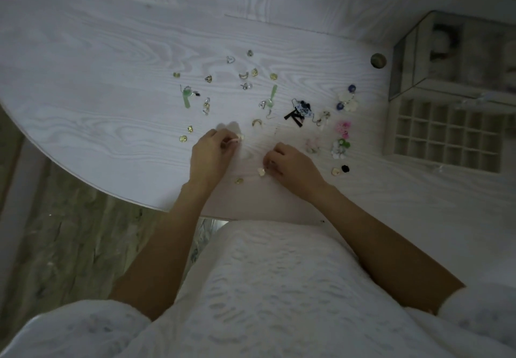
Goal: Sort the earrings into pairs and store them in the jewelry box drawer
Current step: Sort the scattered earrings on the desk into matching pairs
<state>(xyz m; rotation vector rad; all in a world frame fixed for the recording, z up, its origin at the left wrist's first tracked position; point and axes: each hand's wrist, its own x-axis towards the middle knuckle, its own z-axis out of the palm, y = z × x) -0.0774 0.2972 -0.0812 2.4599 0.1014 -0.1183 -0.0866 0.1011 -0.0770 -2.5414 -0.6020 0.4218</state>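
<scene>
Pale wood-grain laminate covers the table (pixel 111 112), and earrings lie scattered over it in dim light, which is itself the first hazard: small studs of near-identical colour are easy to mismatch. The left hand (pixel 212 152) pinches a thin pink earring (pixel 235 140) between curled fingertips, just above the surface. The right hand (pixel 290 163) has its fingers curled onto a small cream earring (pixel 261 171) that seems to rest on the table; whether that grip has actually closed on the piece or only touches it, I cannot tell for sure.

Both hands work close to the near edge of the table. A gold stud (pixel 239 181) sits nearest that edge, between the 2 wrists, and a careless sweep of either forearm could likely knock it to the floor (pixel 69 232), where it would be hard to find against the mottled pattern.

Loose pieces remain well apart: 2 green drop earrings (pixel 186 99) (pixel 272 95) lie on opposite sides of the scatter, and several gold studs (pixel 190 129) sit to the left. Grouped flowers, pink (pixel 343 128) and white (pixel 347 100), lie nearer the drawer.

The jewelry box drawer (pixel 446 134) stands open at the right, its grid of small compartments looking empty, with the jewelry box (pixel 446 53) behind it. Reaching across the sorted groups to fill it risks dragging a hook or scattering a pair. Fine hooks could also tangle where the black bow earring (pixel 293 116) overlaps the blue patterned one (pixel 303 107).
</scene>
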